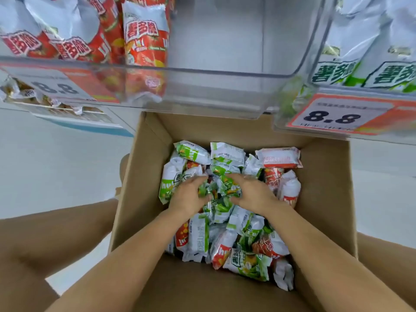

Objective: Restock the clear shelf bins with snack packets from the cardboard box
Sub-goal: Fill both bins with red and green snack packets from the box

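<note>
An open cardboard box (324, 199) stands on the floor below me, full of green and red snack packets. Both my hands reach into its middle. My left hand (188, 195) and my right hand (252, 193) curl their fingers round a bunch of green packets (219, 191) between them. Above hangs a clear shelf bin (225, 93) holding red packets (144, 41) on its left side, with its right side bare. A second clear bin (319, 70) at the right holds green packets (364, 41).
Orange price tags reading 8.8 sit on the front of each bin (337, 115), (56, 86). A lower shelf with other small packets (29, 95) shows at the left. Pale floor (56, 165) surrounds the box. My bare knees flank the box at both sides.
</note>
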The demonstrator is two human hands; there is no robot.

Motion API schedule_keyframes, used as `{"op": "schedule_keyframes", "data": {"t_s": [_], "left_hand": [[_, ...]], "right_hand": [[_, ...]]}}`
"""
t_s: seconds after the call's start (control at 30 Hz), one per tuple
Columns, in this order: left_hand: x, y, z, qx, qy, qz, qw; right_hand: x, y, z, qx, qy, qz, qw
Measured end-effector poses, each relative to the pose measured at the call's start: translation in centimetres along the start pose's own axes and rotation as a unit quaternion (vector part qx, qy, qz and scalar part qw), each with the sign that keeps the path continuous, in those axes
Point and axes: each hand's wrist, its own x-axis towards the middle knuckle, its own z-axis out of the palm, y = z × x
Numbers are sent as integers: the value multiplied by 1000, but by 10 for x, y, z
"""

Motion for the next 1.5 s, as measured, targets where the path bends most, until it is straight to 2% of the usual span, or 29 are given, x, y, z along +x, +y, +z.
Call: {"op": "schedule_keyframes", "data": {"t_s": [0.13, 0.3, 0.43, 0.57, 0.7, 0.8, 0.87, 0.97, 1.0, 1.1, 1.23, 1.33, 1.5], "left_hand": [[7, -9, 10, -17, -7, -18, 1000], [12, -12, 11, 63, -11, -11, 998], [3, -11, 12, 52, 10, 17, 998], [-15, -4, 12, -44, 76, 42, 995], [-37, 11, 0, -168, 159, 40, 972], [-54, 21, -15, -287, 225, -11, 931], [-66, 26, -25, -396, 236, -59, 885], [-86, 30, -34, -572, 194, -98, 791], [-93, 33, -37, -600, 178, -96, 774], [-113, 44, -45, -640, 125, -94, 752], [-135, 59, -59, -703, 1, -94, 705], [-156, 69, -61, -710, -76, -46, 699], [-176, 81, -56, -646, -136, 6, 751]], "right_hand": [[14, 1, 9, -50, 18, -23, 998], [25, 2, 12, -111, 7, -22, 994], [21, -5, 5, -92, 15, -17, 996], [2, -18, 2, 0, 96, -20, 995], [-24, -33, 0, 74, 137, -26, 987], [-49, -42, -2, 193, 167, 1, 967], [-66, -46, -5, 265, 195, 31, 944], [-92, -53, -11, 443, 212, 62, 869], [-100, -54, -13, 493, 214, 58, 841], [-124, -59, -23, 560, 217, 54, 798], [-152, -69, -30, 634, 212, 29, 743], [-169, -74, -29, 639, 228, 20, 735], [-188, -76, -26, 660, 222, 5, 717]]}}
